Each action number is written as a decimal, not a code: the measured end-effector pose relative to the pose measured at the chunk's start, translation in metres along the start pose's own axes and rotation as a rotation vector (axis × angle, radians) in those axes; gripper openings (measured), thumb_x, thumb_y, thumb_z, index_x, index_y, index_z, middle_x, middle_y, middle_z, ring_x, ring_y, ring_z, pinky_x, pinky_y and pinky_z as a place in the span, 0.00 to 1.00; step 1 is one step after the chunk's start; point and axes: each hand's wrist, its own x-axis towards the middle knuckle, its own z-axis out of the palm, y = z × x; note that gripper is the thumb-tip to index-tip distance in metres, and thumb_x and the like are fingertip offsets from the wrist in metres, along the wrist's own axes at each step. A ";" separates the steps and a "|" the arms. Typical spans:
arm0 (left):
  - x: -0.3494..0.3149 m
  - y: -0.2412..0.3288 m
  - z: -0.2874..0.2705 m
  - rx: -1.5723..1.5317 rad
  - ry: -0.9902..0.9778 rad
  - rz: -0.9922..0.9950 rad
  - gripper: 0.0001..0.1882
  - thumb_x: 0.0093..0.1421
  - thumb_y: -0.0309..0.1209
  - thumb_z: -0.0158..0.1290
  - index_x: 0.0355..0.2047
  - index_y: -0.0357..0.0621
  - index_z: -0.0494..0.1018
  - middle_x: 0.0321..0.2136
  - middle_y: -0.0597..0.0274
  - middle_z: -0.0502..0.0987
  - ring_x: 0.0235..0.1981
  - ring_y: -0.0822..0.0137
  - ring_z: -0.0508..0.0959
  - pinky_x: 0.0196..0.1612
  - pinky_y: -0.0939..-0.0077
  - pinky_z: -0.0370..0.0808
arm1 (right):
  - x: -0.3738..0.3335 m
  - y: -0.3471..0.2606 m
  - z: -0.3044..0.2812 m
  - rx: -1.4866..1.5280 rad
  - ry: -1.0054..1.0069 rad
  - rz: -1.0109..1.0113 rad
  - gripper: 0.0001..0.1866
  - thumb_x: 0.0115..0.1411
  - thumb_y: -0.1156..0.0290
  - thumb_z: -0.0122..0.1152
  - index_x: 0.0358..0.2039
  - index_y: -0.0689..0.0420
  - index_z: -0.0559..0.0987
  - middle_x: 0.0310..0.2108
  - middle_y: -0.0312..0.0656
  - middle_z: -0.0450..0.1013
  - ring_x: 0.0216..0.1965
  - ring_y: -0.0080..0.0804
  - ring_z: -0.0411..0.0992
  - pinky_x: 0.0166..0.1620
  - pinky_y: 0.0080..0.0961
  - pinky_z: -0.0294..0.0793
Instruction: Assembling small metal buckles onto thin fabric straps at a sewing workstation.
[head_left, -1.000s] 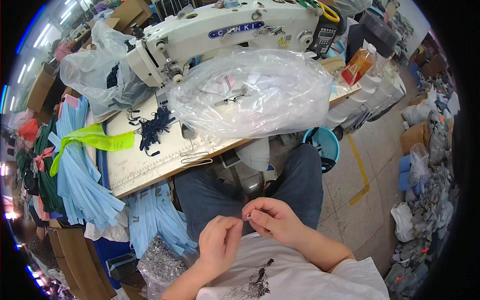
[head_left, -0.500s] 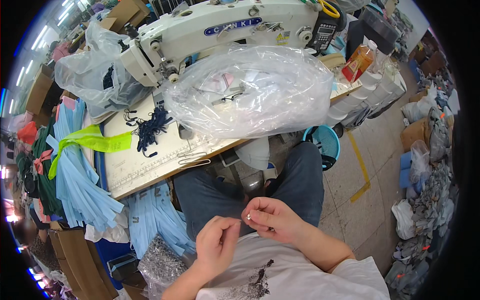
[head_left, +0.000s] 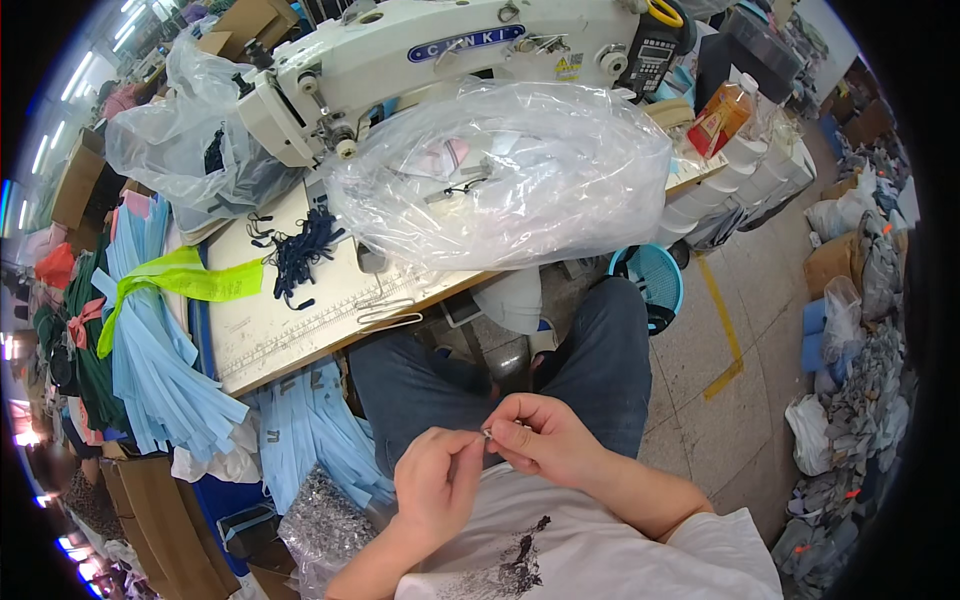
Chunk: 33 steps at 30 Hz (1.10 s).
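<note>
Over my lap, my left hand (head_left: 435,482) and my right hand (head_left: 548,440) meet at their fingertips. A tiny shiny metal piece (head_left: 487,434) shows between them, pinched by my right thumb and forefinger; its kind is too small to tell. My left thumb and forefinger are pressed together at the same piece, and whether they hold anything else is hidden. Beyond my knees, a pile of navy cord zipper pulls (head_left: 300,252) lies on the white sewing table (head_left: 270,340). Bent metal wire pieces (head_left: 390,318) lie at its front edge.
A white sewing machine (head_left: 400,60) spans the table behind a large transparent plastic bag (head_left: 520,190). Light blue fabric strips (head_left: 165,350) and a neon yellow strip (head_left: 190,275) hang at left. An orange drink bottle (head_left: 722,115) and a blue basket (head_left: 672,275) are at right.
My left fingertips have moved right and slightly up, closing the small gap to the metal piece in my right fingers. The right hand has barely moved.
</note>
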 end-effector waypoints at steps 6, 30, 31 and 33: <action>0.001 -0.004 0.003 0.106 0.009 0.095 0.07 0.53 0.18 0.56 0.33 0.38 0.72 0.24 0.56 0.75 0.22 0.57 0.75 0.26 0.70 0.70 | 0.000 0.001 0.002 -0.166 0.073 -0.049 0.07 0.64 0.69 0.57 0.36 0.60 0.77 0.26 0.31 0.72 0.20 0.10 0.61 0.21 0.11 0.57; 0.002 -0.014 0.005 0.107 0.015 0.117 0.12 0.48 0.18 0.61 0.35 0.37 0.74 0.29 0.58 0.79 0.22 0.65 0.76 0.25 0.77 0.72 | 0.004 0.007 -0.001 -0.602 0.302 -0.331 0.07 0.65 0.70 0.53 0.36 0.61 0.76 0.28 0.30 0.70 0.29 0.13 0.64 0.30 0.14 0.64; -0.001 -0.017 0.007 -0.053 0.034 0.048 0.13 0.47 0.17 0.61 0.35 0.37 0.74 0.30 0.58 0.79 0.23 0.67 0.77 0.26 0.79 0.73 | 0.005 0.008 -0.003 -0.549 0.269 -0.317 0.07 0.66 0.70 0.51 0.37 0.59 0.74 0.25 0.29 0.67 0.25 0.12 0.61 0.27 0.12 0.61; -0.004 -0.021 0.009 -0.214 0.052 -0.020 0.13 0.47 0.16 0.60 0.35 0.37 0.74 0.31 0.57 0.79 0.25 0.69 0.77 0.28 0.81 0.74 | 0.006 0.008 -0.003 -0.495 0.236 -0.303 0.06 0.67 0.70 0.50 0.37 0.58 0.73 0.22 0.27 0.64 0.22 0.11 0.59 0.23 0.10 0.58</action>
